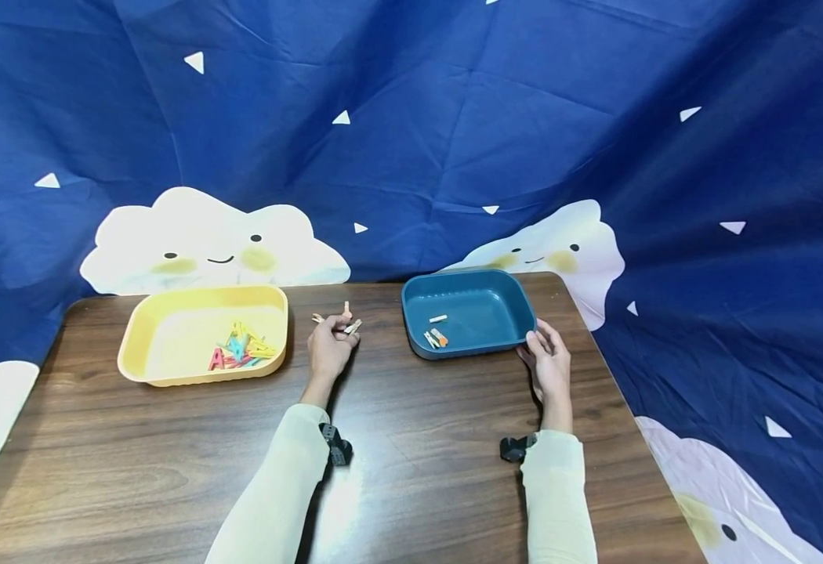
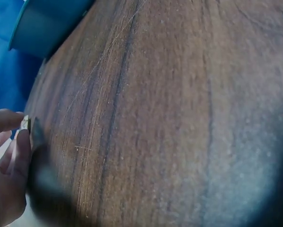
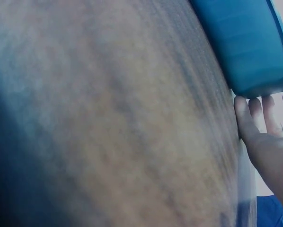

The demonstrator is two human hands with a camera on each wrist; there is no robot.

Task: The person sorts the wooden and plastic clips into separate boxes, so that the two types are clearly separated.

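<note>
My left hand (image 1: 330, 348) pinches a small, light-coloured clothespin (image 1: 353, 327) between thumb and fingers; the left wrist view catches just the end of that clothespin (image 2: 25, 123). Two more small clothespins, one of them orange-tipped (image 1: 346, 309), lie on the table by its fingertips, partly hidden by the hand. At the right end of a blue bin (image 1: 473, 348), my right hand (image 1: 551, 368) touches the near corner with its fingers spread along the wall. Inside that bin are a few small clothespins, including a pale one (image 1: 438, 319) and an orange-and-white one (image 1: 440, 338).
A yellow bin (image 1: 132, 345) stands to the left, with a pile of red, yellow and blue clothespins (image 1: 242, 348) in its near right corner. Both bins sit toward the far edge of the wooden table (image 1: 426, 439). Behind hangs a blue curtain (image 1: 397, 141) with clouds.
</note>
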